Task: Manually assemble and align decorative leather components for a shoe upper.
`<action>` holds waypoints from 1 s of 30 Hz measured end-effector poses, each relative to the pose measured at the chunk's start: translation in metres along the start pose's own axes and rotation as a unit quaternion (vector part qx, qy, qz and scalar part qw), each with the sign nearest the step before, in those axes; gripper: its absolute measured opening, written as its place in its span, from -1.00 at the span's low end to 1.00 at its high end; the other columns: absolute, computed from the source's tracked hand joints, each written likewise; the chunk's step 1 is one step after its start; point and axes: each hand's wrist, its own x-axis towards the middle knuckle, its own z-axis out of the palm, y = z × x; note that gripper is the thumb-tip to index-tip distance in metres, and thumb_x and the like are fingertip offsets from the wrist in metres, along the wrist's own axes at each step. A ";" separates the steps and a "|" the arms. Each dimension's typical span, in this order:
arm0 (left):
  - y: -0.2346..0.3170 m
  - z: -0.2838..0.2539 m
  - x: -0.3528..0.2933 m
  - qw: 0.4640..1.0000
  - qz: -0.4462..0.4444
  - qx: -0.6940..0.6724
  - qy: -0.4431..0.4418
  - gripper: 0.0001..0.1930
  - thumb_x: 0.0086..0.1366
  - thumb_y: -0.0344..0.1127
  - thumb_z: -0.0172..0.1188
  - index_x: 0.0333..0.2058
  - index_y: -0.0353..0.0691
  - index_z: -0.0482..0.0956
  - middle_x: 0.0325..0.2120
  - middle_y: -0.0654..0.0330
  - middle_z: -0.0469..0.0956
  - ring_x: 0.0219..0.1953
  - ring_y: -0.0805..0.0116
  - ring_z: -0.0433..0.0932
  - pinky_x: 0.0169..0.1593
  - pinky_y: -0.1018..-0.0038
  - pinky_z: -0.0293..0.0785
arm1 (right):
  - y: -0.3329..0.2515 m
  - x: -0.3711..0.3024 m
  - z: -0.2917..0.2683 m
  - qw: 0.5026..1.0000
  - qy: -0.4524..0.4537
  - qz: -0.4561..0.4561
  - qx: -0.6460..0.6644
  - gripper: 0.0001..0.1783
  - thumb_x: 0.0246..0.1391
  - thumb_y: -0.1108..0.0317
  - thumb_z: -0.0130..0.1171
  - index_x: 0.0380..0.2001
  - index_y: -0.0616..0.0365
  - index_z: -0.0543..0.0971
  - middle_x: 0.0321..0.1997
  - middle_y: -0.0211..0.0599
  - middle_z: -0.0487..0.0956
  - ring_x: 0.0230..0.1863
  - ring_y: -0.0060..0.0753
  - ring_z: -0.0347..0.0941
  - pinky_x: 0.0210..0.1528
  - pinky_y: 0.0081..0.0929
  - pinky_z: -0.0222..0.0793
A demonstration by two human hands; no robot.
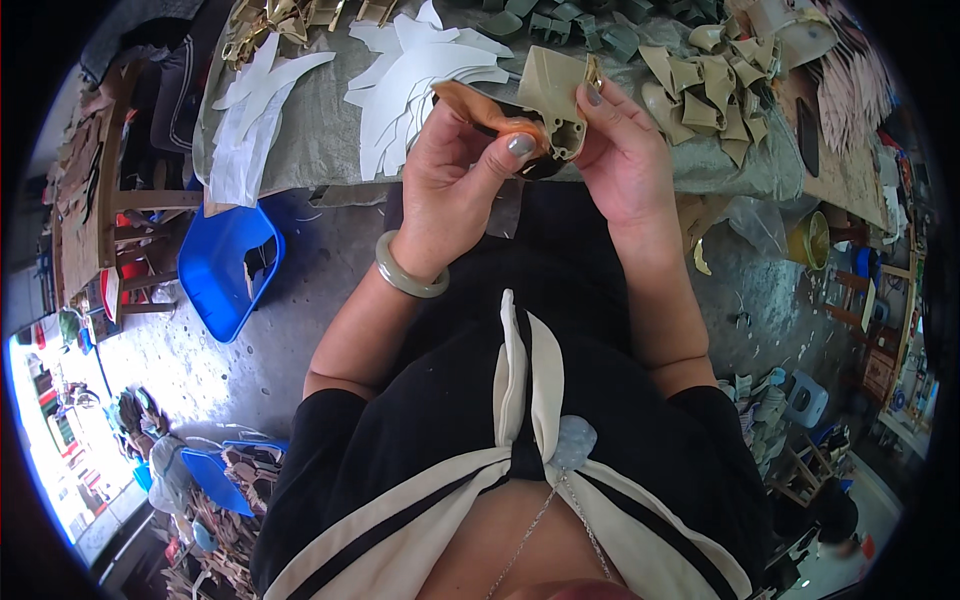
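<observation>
In front of my chest, at the table's near edge, both my hands hold a glossy beige shoe heel (pixel 556 85) with a hollow, ribbed end towards me. My left hand (pixel 450 185) is closed in a pinch at its left edge, the thumb pressing there. A curved orange-brown covering (pixel 470 103) lies along the left fingers; whether it is a finger cover or a loose strip I cannot tell. My right hand (pixel 625 150) grips the heel's right side between thumb and fingers. Something dark sits under the heel, partly hidden.
White cut sheets (pixel 410 95) are fanned on the cloth-covered table (pixel 330 160). Beige heels (pixel 705 95) lie to the right, dark green ones (pixel 570 25) behind. White strips (pixel 265 95) hang at the left edge. A blue tub (pixel 225 280) stands on the floor to the left.
</observation>
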 end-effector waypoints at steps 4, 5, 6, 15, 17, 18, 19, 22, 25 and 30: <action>-0.001 0.004 0.000 0.999 -0.009 -0.029 0.021 -0.84 0.27 -0.44 0.10 -0.24 -0.23 0.29 -0.33 0.26 0.51 -0.28 0.58 0.49 -0.20 0.63 0.45 | 0.001 -0.001 -0.002 1.000 -0.010 -0.005 -0.013 -0.74 0.13 0.24 0.09 -0.20 0.18 0.53 -0.42 -0.48 0.55 -0.46 -0.72 0.43 -0.44 -0.72 0.33; -0.002 0.003 -0.001 0.999 -0.010 -0.029 0.020 -0.84 0.27 -0.44 0.10 -0.24 -0.23 0.29 -0.33 0.26 0.51 -0.28 0.58 0.49 -0.20 0.63 0.45 | 0.002 -0.001 -0.003 1.000 -0.012 -0.008 -0.020 -0.74 0.13 0.24 0.09 -0.21 0.18 0.53 -0.42 -0.47 0.55 -0.46 -0.71 0.43 -0.44 -0.72 0.33; -0.003 0.002 -0.001 0.999 -0.017 -0.026 0.024 -0.83 0.27 -0.42 0.09 -0.24 -0.22 0.27 -0.33 0.26 0.51 -0.28 0.59 0.48 -0.19 0.62 0.45 | 0.002 -0.001 -0.003 1.000 -0.012 -0.008 -0.019 -0.74 0.13 0.24 0.09 -0.21 0.18 0.53 -0.42 -0.47 0.55 -0.46 -0.71 0.43 -0.44 -0.72 0.33; -0.004 0.002 0.003 0.996 -0.065 -0.064 0.013 -0.77 0.29 -0.38 0.07 -0.19 -0.17 0.19 -0.30 0.22 0.49 -0.29 0.59 0.46 -0.19 0.60 0.46 | 0.000 -0.002 -0.006 0.999 -0.026 -0.009 -0.046 -0.76 0.12 0.24 0.10 -0.23 0.17 0.54 -0.42 -0.48 0.54 -0.45 -0.69 0.43 -0.41 -0.70 0.34; -0.004 0.002 0.003 0.995 -0.068 -0.066 0.006 -0.77 0.30 -0.38 0.07 -0.19 -0.17 0.19 -0.29 0.22 0.49 -0.28 0.58 0.46 -0.19 0.59 0.46 | -0.001 -0.003 -0.006 0.998 -0.022 -0.008 -0.061 -0.76 0.12 0.24 0.11 -0.24 0.17 0.54 -0.43 -0.49 0.54 -0.45 -0.70 0.43 -0.40 -0.71 0.34; -0.002 0.005 0.003 0.996 -0.067 -0.066 0.011 -0.78 0.29 -0.36 0.09 -0.19 -0.16 0.22 -0.32 0.25 0.47 -0.36 0.58 0.42 -0.28 0.63 0.39 | -0.002 -0.003 -0.007 0.998 -0.021 -0.009 -0.061 -0.76 0.12 0.24 0.11 -0.24 0.17 0.54 -0.43 -0.49 0.54 -0.45 -0.70 0.43 -0.40 -0.71 0.34; -0.001 0.007 0.003 0.996 -0.065 -0.066 0.017 -0.79 0.28 -0.33 0.10 -0.19 -0.14 0.25 -0.34 0.28 0.45 -0.43 0.59 0.38 -0.38 0.66 0.32 | -0.003 -0.004 -0.007 0.998 -0.025 -0.004 -0.066 -0.76 0.12 0.24 0.11 -0.24 0.17 0.54 -0.43 -0.49 0.54 -0.45 -0.70 0.43 -0.40 -0.71 0.35; -0.002 0.004 0.005 0.994 -0.088 -0.064 -0.002 -0.76 0.28 -0.32 0.10 -0.17 -0.15 0.24 -0.35 0.28 0.45 -0.44 0.57 0.38 -0.38 0.65 0.32 | -0.005 -0.004 -0.009 0.997 -0.034 0.006 -0.068 -0.75 0.12 0.25 0.11 -0.23 0.17 0.54 -0.43 -0.50 0.54 -0.45 -0.71 0.43 -0.39 -0.72 0.35; -0.001 -0.003 0.007 0.991 -0.105 -0.065 -0.048 -0.74 0.28 -0.36 0.09 -0.16 -0.23 0.21 -0.28 0.19 0.48 -0.26 0.54 0.48 -0.17 0.56 0.47 | -0.006 -0.005 -0.013 0.996 -0.043 0.016 -0.073 -0.74 0.12 0.25 0.11 -0.20 0.18 0.54 -0.42 -0.49 0.54 -0.46 -0.70 0.43 -0.40 -0.71 0.36; 0.006 0.000 0.006 0.987 -0.129 -0.075 -0.057 -0.74 0.29 -0.34 0.09 -0.14 -0.29 0.27 -0.26 0.19 0.49 -0.24 0.54 0.48 -0.17 0.58 0.47 | -0.005 -0.006 -0.015 0.996 -0.062 0.033 -0.055 -0.72 0.12 0.26 0.10 -0.17 0.19 0.53 -0.40 -0.47 0.55 -0.45 -0.68 0.46 -0.41 -0.70 0.39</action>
